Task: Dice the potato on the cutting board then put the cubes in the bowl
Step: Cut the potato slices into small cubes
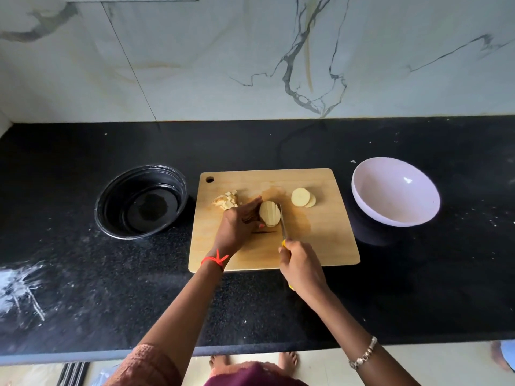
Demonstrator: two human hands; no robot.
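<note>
A wooden cutting board point(320, 246) lies on the black counter. My left hand point(237, 227) steadies a stack of potato slices point(269, 217) in the board's middle. My right hand point(302, 267) grips a yellow-handled knife point(283, 225), whose blade rests against the right side of that stack. Two loose round slices point(302, 197) lie to the right on the board. A small heap of potato cubes point(227, 201) sits at the board's left, just beyond my left hand. A white bowl point(395, 190) stands empty to the right of the board.
A black round container point(140, 201) stands left of the board. The black counter point(83, 274) has white smears at its left edge. A marble wall rises behind. Bare feet show below the counter's front edge.
</note>
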